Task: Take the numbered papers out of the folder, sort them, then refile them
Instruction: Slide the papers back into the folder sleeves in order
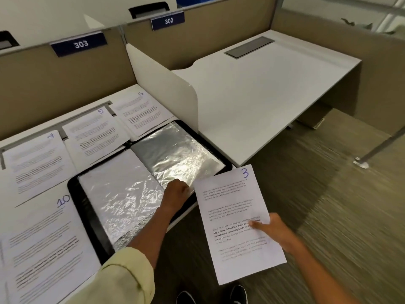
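I am holding paper 3 (235,218) in my right hand (277,230), my left hand (176,191) curling on the open folder (153,181) beside it, sheets 4, 5, 6, 10 lying beyond, refiling barely starting.

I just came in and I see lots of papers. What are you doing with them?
A person is sorting numbered papers. The right hand holds the sheet marked 3 out past the desk edge. The left hand rests on a plastic sleeve of the open folder, its fingers curled at the sleeve's edge. Sheets marked 4, 5, 6 and 10 lie spread on the desk around the folder.
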Action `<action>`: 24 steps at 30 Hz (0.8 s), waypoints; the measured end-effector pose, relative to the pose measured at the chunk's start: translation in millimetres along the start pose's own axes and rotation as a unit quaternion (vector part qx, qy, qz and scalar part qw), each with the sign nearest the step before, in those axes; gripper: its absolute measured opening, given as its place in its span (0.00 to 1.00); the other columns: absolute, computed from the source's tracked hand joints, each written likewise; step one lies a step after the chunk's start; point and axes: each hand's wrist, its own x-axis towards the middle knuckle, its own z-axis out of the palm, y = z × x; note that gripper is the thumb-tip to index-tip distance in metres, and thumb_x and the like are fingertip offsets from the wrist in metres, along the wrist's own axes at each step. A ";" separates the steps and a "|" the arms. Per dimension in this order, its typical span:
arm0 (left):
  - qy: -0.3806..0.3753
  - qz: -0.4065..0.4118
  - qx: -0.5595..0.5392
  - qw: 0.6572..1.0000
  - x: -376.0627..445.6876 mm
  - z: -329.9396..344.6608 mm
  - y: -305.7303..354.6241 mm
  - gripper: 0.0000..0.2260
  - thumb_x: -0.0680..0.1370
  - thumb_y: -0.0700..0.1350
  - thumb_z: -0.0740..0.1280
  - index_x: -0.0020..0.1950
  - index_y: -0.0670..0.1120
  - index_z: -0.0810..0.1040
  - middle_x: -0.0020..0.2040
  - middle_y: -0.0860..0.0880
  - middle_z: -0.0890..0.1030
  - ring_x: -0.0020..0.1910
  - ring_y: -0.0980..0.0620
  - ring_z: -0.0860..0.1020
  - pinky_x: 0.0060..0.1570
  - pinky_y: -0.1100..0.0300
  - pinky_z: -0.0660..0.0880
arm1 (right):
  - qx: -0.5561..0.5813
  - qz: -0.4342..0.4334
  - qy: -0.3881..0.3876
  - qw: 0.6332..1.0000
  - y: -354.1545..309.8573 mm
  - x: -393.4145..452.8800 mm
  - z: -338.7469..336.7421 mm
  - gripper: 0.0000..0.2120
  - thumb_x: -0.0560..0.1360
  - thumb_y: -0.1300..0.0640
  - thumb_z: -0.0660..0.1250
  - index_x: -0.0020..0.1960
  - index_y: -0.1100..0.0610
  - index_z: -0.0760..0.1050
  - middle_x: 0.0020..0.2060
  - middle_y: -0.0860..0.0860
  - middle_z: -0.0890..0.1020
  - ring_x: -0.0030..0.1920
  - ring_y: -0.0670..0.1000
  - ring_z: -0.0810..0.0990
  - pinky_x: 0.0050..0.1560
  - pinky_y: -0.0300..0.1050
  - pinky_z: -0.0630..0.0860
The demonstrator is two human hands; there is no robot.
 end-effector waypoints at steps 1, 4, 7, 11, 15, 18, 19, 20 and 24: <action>0.000 -0.008 -0.007 1.000 -0.1 0.2 -0.4 0.09 0.77 0.37 0.65 0.39 0.39 0.83 0.38 0.43 0.81 0.38 0.49 0.75 0.40 0.56 0.70 | 0.000 -0.002 -0.005 1.000 -1.3 -1.3 0.4 0.17 0.73 0.56 0.76 0.60 0.58 0.80 0.51 0.54 0.87 0.50 0.57 0.86 0.53 0.61 0.82; 0.013 -0.042 -0.045 0.998 -0.2 -1.4 -1.3 0.11 0.75 0.35 0.65 0.33 0.37 0.79 0.34 0.43 0.80 0.36 0.49 0.74 0.40 0.55 0.69 | -0.006 -0.008 -0.016 1.000 -6.4 -3.4 2.0 0.18 0.73 0.55 0.76 0.61 0.57 0.79 0.52 0.52 0.87 0.50 0.56 0.86 0.54 0.60 0.82; 0.044 -0.086 -0.097 0.991 0.7 -7.3 1.4 0.14 0.73 0.37 0.72 0.29 0.45 0.75 0.31 0.50 0.77 0.32 0.56 0.72 0.36 0.65 0.66 | -0.010 -0.007 -0.012 1.000 -13.5 -4.9 1.3 0.18 0.72 0.54 0.76 0.60 0.56 0.80 0.51 0.52 0.87 0.50 0.56 0.87 0.53 0.60 0.82; 0.079 -0.127 -0.146 0.978 -0.1 -8.5 5.0 0.16 0.69 0.40 0.77 0.28 0.47 0.72 0.29 0.51 0.75 0.30 0.57 0.71 0.33 0.68 0.64 | -0.014 -0.012 -0.011 1.000 -19.4 -6.9 -1.3 0.19 0.72 0.55 0.76 0.60 0.58 0.79 0.52 0.53 0.87 0.51 0.56 0.86 0.55 0.62 0.81; 0.080 -0.133 -0.181 0.971 -6.6 -7.2 8.1 0.09 0.73 0.39 0.74 0.34 0.43 0.79 0.32 0.50 0.79 0.33 0.56 0.74 0.37 0.67 0.68 | -0.022 -0.006 -0.007 1.000 -20.2 -10.5 -1.7 0.19 0.71 0.54 0.76 0.60 0.58 0.80 0.51 0.53 0.87 0.50 0.56 0.86 0.55 0.62 0.81; 0.082 -0.132 -0.181 0.971 -9.1 -5.7 5.5 0.05 0.75 0.39 0.71 0.40 0.41 0.83 0.39 0.46 0.83 0.39 0.50 0.78 0.45 0.58 0.72 | -0.029 -0.004 -0.009 1.000 -18.6 -13.5 -0.9 0.22 0.69 0.52 0.77 0.60 0.57 0.80 0.51 0.52 0.87 0.50 0.56 0.86 0.55 0.62 0.81; 0.083 -0.124 -0.171 0.974 -9.4 -4.5 4.4 0.05 0.76 0.39 0.70 0.42 0.41 0.84 0.40 0.45 0.84 0.40 0.50 0.78 0.46 0.59 0.71 | -0.031 -0.004 -0.012 0.999 -17.7 -14.4 -0.4 0.21 0.69 0.51 0.77 0.60 0.57 0.80 0.51 0.52 0.87 0.50 0.56 0.86 0.55 0.62 0.81; 0.085 -0.114 -0.158 0.977 -10.1 -3.3 4.5 0.05 0.76 0.39 0.70 0.43 0.40 0.84 0.42 0.45 0.84 0.41 0.50 0.77 0.46 0.59 0.69 | -0.033 -0.004 -0.013 0.999 -17.1 -15.7 0.6 0.21 0.69 0.52 0.77 0.60 0.57 0.80 0.51 0.52 0.87 0.50 0.56 0.86 0.54 0.62 0.81; 0.110 -0.083 -0.123 0.983 -13.8 0.3 8.5 0.05 0.77 0.37 0.68 0.43 0.39 0.83 0.42 0.44 0.81 0.41 0.51 0.74 0.44 0.61 0.66 | -0.053 -0.007 -0.014 0.998 -18.0 -18.7 5.3 0.20 0.72 0.51 0.76 0.61 0.56 0.79 0.52 0.51 0.87 0.50 0.55 0.87 0.54 0.61 0.82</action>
